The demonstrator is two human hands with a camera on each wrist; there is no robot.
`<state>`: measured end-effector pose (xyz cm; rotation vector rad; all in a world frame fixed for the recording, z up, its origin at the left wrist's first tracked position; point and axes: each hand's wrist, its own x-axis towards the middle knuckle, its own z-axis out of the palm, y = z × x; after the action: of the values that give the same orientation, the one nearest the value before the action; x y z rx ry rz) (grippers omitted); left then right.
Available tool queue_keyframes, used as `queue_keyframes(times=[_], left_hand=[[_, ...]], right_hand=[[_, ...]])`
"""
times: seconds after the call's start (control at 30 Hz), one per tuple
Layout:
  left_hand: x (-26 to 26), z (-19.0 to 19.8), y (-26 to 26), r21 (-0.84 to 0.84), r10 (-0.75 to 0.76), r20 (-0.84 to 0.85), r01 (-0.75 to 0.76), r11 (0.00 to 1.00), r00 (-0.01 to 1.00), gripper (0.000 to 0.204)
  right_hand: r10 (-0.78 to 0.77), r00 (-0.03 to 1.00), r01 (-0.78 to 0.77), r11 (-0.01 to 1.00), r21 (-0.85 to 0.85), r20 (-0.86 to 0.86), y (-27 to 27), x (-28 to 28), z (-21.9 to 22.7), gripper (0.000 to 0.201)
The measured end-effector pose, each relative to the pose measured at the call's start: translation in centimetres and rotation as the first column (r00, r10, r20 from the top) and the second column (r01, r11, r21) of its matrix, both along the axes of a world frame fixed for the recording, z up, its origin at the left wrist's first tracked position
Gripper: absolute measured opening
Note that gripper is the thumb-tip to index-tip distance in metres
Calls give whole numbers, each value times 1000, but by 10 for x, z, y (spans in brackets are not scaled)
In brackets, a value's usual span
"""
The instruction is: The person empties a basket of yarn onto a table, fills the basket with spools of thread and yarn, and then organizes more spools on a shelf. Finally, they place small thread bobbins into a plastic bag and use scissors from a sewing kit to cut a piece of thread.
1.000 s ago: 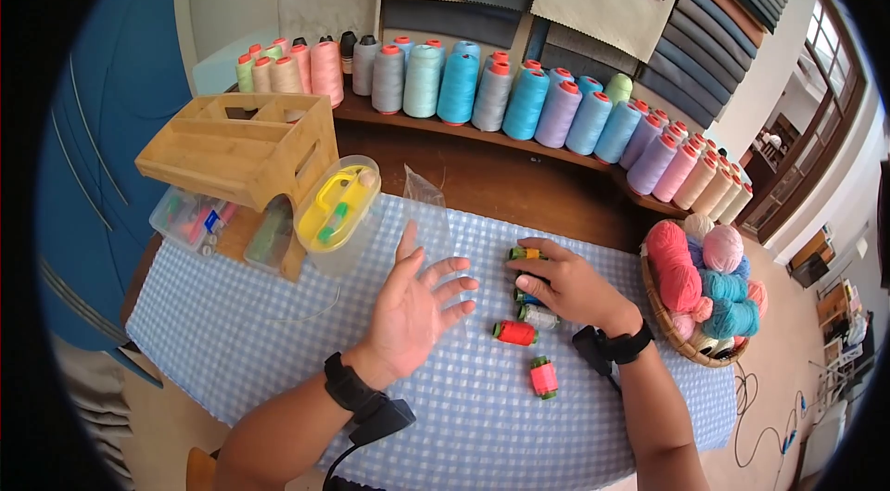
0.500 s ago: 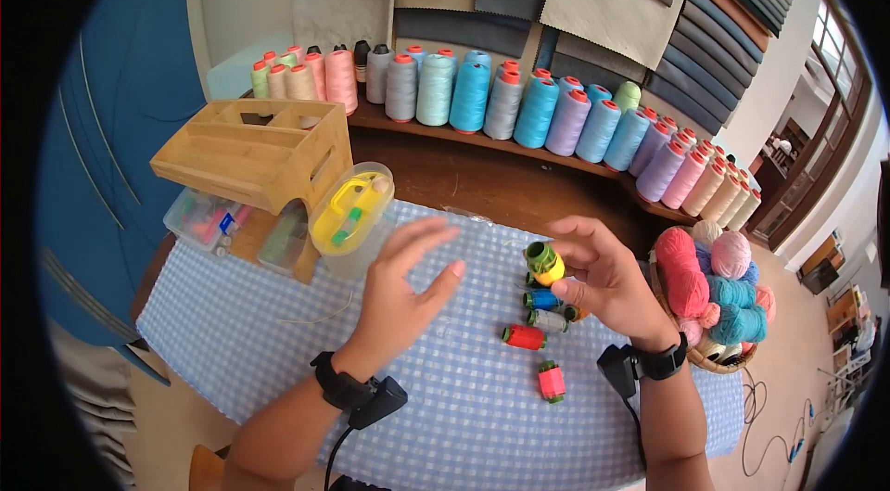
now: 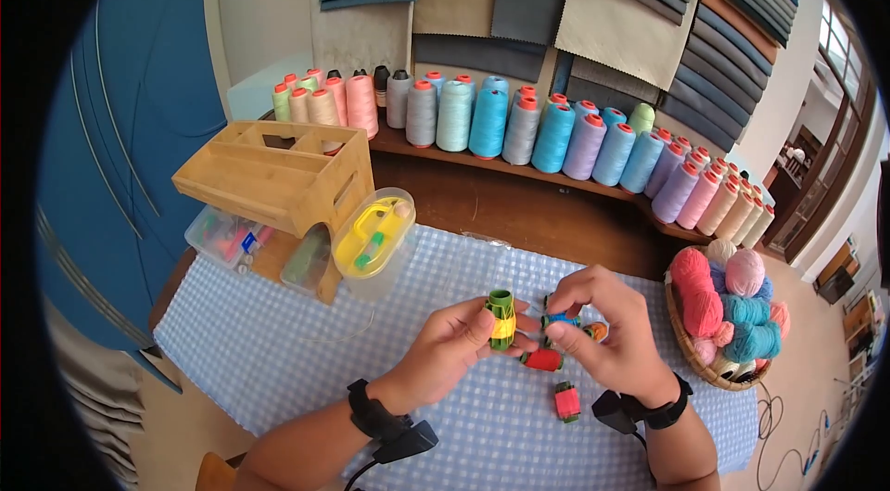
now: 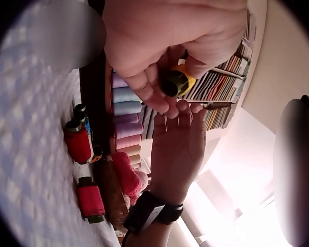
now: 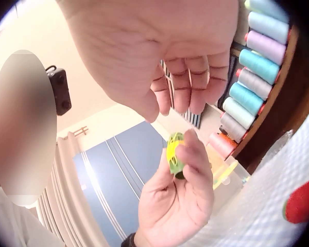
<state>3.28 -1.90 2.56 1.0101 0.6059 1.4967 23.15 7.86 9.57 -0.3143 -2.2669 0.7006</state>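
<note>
My left hand [image 3: 434, 354] pinches a small spool of yellow thread [image 3: 502, 328] on a green core, upright above the cloth, between thumb and fingers. To its right is my right hand [image 3: 614, 335], its fingers loosely bent and nothing held, as the right wrist view also shows. Partly hidden below and behind that hand are a blue thread spool [image 3: 559, 318] and an orange one [image 3: 596, 331]. A red thread spool [image 3: 543, 360] lies nearer me, and a pink thread spool [image 3: 566, 402] is closest to the front.
A blue checked cloth [image 3: 287, 361] covers the table. On the left stand a wooden organizer [image 3: 278, 180] and a clear tub with yellow lid [image 3: 375, 236]. A basket of yarn balls [image 3: 691, 343] is on the right. Large thread cones [image 3: 487, 125] line the back shelf.
My right hand picked up the yellow spool from the group and brought it toward the middle. The spool is now in my left hand, and the right hand has let go.
</note>
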Motion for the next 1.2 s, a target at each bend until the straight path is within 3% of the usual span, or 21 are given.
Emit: queue_keyframes(times=[0.07, 0.17, 0.27, 0.53, 0.6, 0.83, 0.97, 1.2], left_hand=[[-2, -8, 2, -19, -175, 59, 176, 984, 983, 51], [1, -6, -1, -28, -217, -11, 217, 976, 976, 50], [0, -11, -1, -19, -285, -20, 285, 958, 958, 49], [-2, -13, 0, -30, -304, 18, 305, 952, 952, 50], [-1, -13, 0, -37, -304, 17, 305, 952, 952, 51], [-1, -15, 1, -65, -269, 50, 271, 960, 962, 52], [0, -13, 1, -76, -229, 53, 232, 970, 972, 50], [-2, -12, 1, -69, -287, 52, 290, 955, 957, 57]], right_hand=[[19, 1000, -19, 999, -43, -4, 5, 4, 2, 28], [157, 983, -165, 983, 83, 95, 9, 6, 9, 47], [198, 970, -210, 975, 73, 142, 5, 2, 7, 46], [56, 997, -58, 998, 36, 59, 2, 1, -1, 25], [50, 999, -51, 992, 115, 11, 5, 1, -3, 19], [43, 999, -44, 987, 155, 9, 4, 4, 5, 15], [80, 997, -79, 993, 88, 0, 4, 6, 8, 12], [42, 999, -42, 998, 49, 3, -2, 6, 8, 11]])
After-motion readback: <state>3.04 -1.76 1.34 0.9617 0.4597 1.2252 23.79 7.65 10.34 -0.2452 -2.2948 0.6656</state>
